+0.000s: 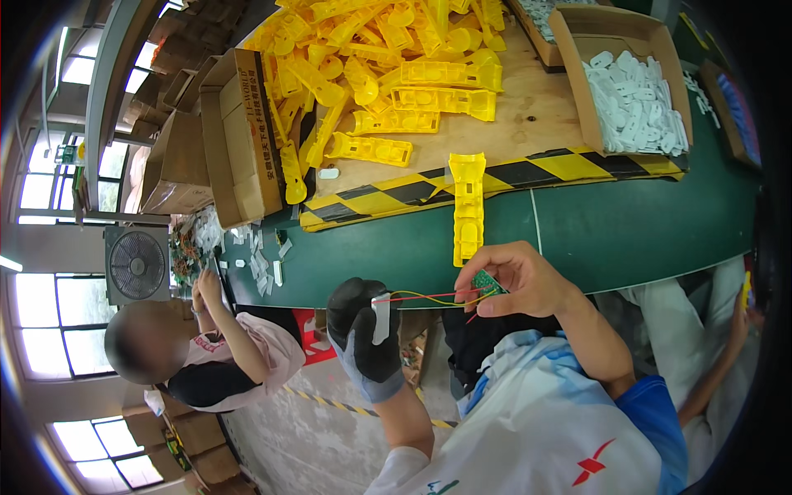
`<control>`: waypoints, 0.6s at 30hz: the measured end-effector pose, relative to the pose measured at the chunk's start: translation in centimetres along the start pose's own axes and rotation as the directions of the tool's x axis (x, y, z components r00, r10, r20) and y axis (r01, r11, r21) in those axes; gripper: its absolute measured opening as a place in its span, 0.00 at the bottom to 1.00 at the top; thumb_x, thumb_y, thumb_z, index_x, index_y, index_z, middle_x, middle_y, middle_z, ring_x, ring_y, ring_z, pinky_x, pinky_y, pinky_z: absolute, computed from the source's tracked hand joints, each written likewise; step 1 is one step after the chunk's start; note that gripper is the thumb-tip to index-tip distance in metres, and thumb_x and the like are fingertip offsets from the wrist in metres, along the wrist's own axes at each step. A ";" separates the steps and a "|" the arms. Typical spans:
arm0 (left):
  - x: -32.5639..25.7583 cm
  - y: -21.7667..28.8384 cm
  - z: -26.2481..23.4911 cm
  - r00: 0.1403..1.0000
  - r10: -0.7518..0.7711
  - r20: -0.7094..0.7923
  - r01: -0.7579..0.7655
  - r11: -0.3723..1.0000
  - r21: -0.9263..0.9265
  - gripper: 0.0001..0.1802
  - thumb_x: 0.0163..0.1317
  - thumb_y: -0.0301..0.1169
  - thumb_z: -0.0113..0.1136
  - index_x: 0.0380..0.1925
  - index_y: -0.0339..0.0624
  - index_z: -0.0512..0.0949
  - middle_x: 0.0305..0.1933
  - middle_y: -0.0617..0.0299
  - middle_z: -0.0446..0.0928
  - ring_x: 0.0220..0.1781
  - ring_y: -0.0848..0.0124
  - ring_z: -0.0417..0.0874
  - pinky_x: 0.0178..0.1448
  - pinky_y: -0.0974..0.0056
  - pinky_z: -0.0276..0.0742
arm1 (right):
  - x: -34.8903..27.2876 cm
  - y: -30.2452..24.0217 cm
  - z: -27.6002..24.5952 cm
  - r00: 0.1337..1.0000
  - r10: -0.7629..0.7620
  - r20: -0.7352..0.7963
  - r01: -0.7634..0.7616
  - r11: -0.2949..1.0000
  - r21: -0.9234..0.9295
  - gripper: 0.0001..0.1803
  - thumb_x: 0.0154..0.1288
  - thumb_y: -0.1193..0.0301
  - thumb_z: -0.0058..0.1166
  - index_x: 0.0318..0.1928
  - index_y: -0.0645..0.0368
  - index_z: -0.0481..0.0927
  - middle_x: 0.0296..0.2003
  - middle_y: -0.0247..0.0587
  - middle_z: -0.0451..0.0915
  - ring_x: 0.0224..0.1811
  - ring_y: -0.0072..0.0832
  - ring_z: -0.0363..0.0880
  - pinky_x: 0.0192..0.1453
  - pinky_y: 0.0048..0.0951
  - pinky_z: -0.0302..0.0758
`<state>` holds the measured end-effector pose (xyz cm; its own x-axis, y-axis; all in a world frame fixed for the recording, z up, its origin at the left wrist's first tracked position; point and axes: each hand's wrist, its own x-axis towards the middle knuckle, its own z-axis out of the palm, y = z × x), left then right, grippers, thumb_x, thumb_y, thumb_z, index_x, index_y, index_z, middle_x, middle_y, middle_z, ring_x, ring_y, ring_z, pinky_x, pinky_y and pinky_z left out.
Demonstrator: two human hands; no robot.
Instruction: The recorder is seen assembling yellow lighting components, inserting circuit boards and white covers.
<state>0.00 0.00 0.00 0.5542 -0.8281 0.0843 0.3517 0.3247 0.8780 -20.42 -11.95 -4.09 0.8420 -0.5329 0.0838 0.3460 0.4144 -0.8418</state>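
My left hand [360, 334], in a black and grey glove, is closed on a small white strip-like piece [381, 320]. Red and yellow wires [429, 297] run from that piece across to a small green circuit board [487, 285]. The board sits pinched between the thumb and fingers of my bare right hand [528, 282]. Just beyond my right hand, a long yellow plastic housing [469, 210] lies lengthwise, its far end over the striped table edge and its open side up. How the wires join the white piece is too small to tell.
A big heap of yellow housings [363, 74] covers the wooden board [536, 124], edged with black-and-yellow tape [561, 167]. At right stands a cardboard box [615, 29] of white plastic parts [639, 103]. Another carton [235, 140] is at left. Co-workers sit left [239, 355] and right [718, 363].
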 end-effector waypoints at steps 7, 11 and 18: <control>-1.1 0.7 2.8 0.978 0.203 -0.058 -0.191 0.968 0.165 0.20 0.54 0.20 0.58 0.49 0.32 0.74 0.43 0.49 0.80 0.43 0.60 0.83 0.48 0.59 0.82 | -0.2 -1.3 -0.7 0.968 -0.076 -0.241 0.045 0.990 -0.131 0.26 0.44 0.82 0.75 0.47 0.66 0.80 0.45 0.44 0.82 0.46 0.25 0.80 0.51 0.25 0.77; -3.1 0.7 3.7 0.964 0.264 -0.016 -0.239 0.894 0.378 0.17 0.45 0.15 0.58 0.39 0.33 0.77 0.41 0.49 0.81 0.39 0.59 0.84 0.46 0.60 0.82 | 0.5 -1.5 -1.2 0.809 -0.537 -0.238 0.254 0.686 -0.682 0.22 0.44 0.78 0.76 0.41 0.60 0.80 0.42 0.42 0.82 0.41 0.26 0.81 0.44 0.25 0.78; -3.4 -0.4 5.4 0.679 0.046 0.733 -0.575 0.654 0.491 0.26 0.43 0.22 0.70 0.48 0.38 0.81 0.39 0.52 0.81 0.32 0.57 0.82 0.36 0.60 0.78 | 0.9 -1.2 -1.9 0.562 -0.807 -0.183 0.232 0.366 -0.901 0.21 0.41 0.76 0.78 0.33 0.57 0.77 0.36 0.42 0.82 0.36 0.31 0.82 0.38 0.25 0.78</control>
<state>-6.11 0.22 1.95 -0.1608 -0.8821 0.4428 -0.4590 0.4640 0.7577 -20.84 -14.36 -3.97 0.1181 -0.7688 0.6285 -0.0510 -0.6368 -0.7693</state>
